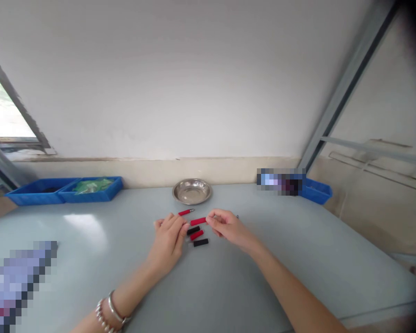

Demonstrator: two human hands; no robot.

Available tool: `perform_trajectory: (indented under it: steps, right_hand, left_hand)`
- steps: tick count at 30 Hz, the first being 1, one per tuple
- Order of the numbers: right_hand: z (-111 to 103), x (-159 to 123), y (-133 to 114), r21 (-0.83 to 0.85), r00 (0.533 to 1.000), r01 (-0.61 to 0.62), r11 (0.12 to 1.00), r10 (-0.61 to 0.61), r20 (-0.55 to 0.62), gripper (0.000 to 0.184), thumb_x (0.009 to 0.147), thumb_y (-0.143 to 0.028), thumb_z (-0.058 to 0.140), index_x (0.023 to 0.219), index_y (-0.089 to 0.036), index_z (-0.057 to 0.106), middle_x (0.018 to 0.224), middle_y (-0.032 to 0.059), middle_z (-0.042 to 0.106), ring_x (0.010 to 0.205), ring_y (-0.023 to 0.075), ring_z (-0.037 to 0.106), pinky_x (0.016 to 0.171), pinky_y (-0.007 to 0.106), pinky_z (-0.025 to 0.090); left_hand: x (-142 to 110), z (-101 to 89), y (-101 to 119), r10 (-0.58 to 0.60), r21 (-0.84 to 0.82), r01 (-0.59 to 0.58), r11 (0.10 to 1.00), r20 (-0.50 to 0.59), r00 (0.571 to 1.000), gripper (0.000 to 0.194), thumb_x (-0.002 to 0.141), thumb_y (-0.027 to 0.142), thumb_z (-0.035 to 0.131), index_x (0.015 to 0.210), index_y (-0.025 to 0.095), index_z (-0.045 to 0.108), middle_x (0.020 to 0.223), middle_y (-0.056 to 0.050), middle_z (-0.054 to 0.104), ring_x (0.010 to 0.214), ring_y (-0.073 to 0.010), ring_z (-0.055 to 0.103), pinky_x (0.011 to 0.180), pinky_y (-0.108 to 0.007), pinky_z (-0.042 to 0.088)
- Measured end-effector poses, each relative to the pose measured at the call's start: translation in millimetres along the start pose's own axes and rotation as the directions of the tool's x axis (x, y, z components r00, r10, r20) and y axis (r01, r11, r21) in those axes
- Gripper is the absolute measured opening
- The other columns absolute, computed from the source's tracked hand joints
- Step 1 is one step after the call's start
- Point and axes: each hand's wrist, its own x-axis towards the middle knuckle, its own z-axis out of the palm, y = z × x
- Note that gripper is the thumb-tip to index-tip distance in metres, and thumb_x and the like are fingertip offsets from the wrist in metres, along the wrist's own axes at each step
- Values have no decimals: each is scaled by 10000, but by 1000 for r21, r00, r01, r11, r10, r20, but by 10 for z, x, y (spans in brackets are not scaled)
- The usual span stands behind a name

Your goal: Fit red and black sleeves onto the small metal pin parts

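Observation:
A slim red cylindrical piece (198, 221) lies level between my two hands, just above the table. My right hand (230, 227) pinches its right end. The closed fingers of my left hand (169, 235) meet its left end, and the fingertips hide that tip. Behind my left hand rests a similar red piece with a metal tip (185, 212). Below the held piece, close to my left fingers, lie a black piece (193, 230), a shorter red piece (196, 235) and another black piece (201, 242).
A round steel dish (192, 191) stands against the wall, beyond my hands. Blue trays (90, 199) sit at the back left, one with green bags (94, 185). A blue bin (317, 190) is at the back right, beside a blurred-out object. Another pixelated object (24, 277) lies front left.

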Motion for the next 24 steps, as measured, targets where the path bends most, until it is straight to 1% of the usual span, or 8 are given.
perform_trajectory:
  steps: [3,7,10,16,21,24]
  right_hand:
    - [5,-3,-5,-11,1000,-25,1000,25,-5,307,805,-490,426,728,-193,450,489,-64,366,445,65,304,432,187,220]
    - [11,5,10,-24,1000,4,1000,-5,-21,382,814,-524,378,675,-177,459,492,-53,371,461,70,323,454,195,248]
    - [12,12,27,-39,1000,23,999,-24,-13,415,814,-532,368,648,-166,472,497,-48,368,467,72,329,465,201,258]
    - [8,-5,-7,-12,1000,13,1000,-13,7,345,802,-499,416,663,-183,429,501,-56,356,460,71,310,450,199,238]
    - [9,-14,-40,-6,1000,-17,1000,17,-2,302,791,-496,441,752,-197,453,492,-67,358,449,69,308,435,188,227]
    - [10,-9,-24,4,999,-35,999,35,-13,314,794,-511,429,777,-198,455,490,-67,364,445,67,306,431,186,224]
  left_hand:
    - [6,7,2,-4,-3,4,1000,0,1000,267,889,278,264,727,189,458,696,-1,534,692,-158,446,695,-327,277]
    - [13,8,6,6,-8,-6,1000,7,1000,265,889,273,268,727,189,461,699,1,535,698,-156,452,699,-327,280]
    - [14,1,10,9,-8,-9,1000,19,1000,276,889,279,266,721,189,466,694,-1,539,696,-155,454,691,-321,282]
    - [14,-4,16,1,1,-1,1000,8,1000,276,888,286,262,724,193,465,695,-2,542,699,-159,461,694,-320,280]
    - [12,1,11,2,7,-2,1000,2,1000,266,887,282,269,729,189,462,697,1,539,692,-156,458,693,-315,279]
    - [9,-5,13,4,0,-4,1000,9,1000,258,890,270,267,735,187,456,703,1,535,698,-157,455,696,-319,274]
